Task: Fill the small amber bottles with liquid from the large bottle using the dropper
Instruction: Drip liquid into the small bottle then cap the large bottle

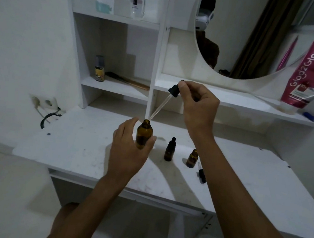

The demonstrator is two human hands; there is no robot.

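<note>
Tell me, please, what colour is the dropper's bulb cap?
Black, on the dropper; head view shows it best.

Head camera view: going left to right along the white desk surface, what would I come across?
Wall socket → black cable → left hand around the large amber bottle → small amber bottle with its dropper cap on → small open amber bottle → loose dropper lying flat.

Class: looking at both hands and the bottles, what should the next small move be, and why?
Probably lower the dropper tip into the large bottle: the right hand holds it tilted just above the open neck, and the left hand steadies the bottle.
</note>
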